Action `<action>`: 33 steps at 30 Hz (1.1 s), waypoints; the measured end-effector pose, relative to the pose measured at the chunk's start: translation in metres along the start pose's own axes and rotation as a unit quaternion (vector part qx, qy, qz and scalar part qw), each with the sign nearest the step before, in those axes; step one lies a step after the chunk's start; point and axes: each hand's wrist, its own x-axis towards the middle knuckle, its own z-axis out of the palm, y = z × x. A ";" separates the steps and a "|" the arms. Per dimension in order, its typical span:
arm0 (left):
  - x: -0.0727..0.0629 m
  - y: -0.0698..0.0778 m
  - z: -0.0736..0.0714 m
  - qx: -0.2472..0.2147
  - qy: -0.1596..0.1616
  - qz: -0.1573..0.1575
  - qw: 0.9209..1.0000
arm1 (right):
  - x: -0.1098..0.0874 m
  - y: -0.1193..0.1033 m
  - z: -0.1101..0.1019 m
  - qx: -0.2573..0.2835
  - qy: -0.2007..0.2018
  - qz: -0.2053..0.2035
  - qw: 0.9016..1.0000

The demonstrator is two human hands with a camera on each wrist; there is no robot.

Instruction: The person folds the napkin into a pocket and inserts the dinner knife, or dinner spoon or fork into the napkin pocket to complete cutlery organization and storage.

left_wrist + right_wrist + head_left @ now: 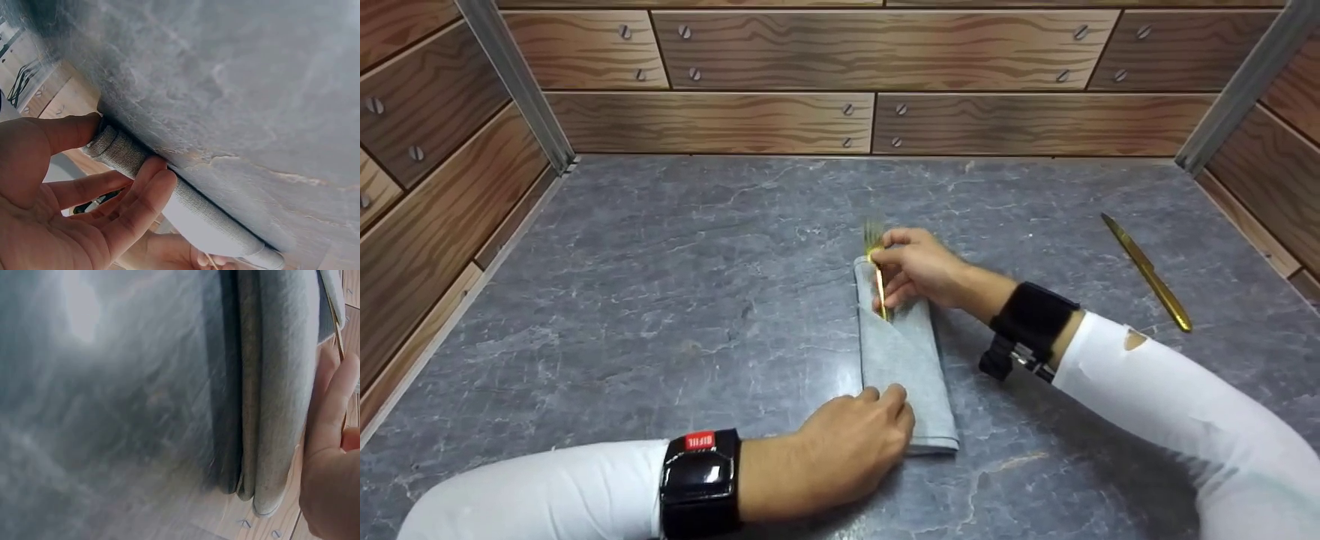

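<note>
A folded grey cloth napkin (906, 375) lies lengthwise on the table, with a diagonal fold forming a pocket. My right hand (922, 266) pinches a gold fork (880, 281) near its neck, tines pointing away from me. The lower end of the fork's handle is hidden inside the napkin's pocket. At the near end of the napkin, my left hand (859, 442) holds the left edge. The left wrist view shows that hand's thumb and fingers (152, 194) along the napkin's side, close to the tabletop. In the right wrist view the napkin's stacked layers (281, 382) show beside the hand.
A gold knife (1147, 274) lies on the right side of the grey marbled table (697, 300), its tip pointing away. Wood-patterned walls (780, 124) enclose the back and both sides, with metal posts (521, 82) at the corners.
</note>
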 end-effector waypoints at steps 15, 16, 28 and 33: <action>-0.005 0.004 -0.019 0.011 -0.005 -0.003 1.000 | -0.001 0.009 0.004 -0.007 -0.004 0.015 1.000; -0.004 0.003 -0.019 0.013 -0.004 -0.002 1.000 | -0.003 0.010 0.004 -0.007 -0.007 0.021 1.000; 0.000 0.000 -0.017 0.006 -0.002 0.010 1.000 | -0.016 0.005 -0.002 -0.258 -0.012 -0.008 0.966; 0.001 -0.002 0.007 -0.001 0.043 0.020 0.999 | -0.014 0.005 -0.013 -0.376 -0.007 -0.083 0.923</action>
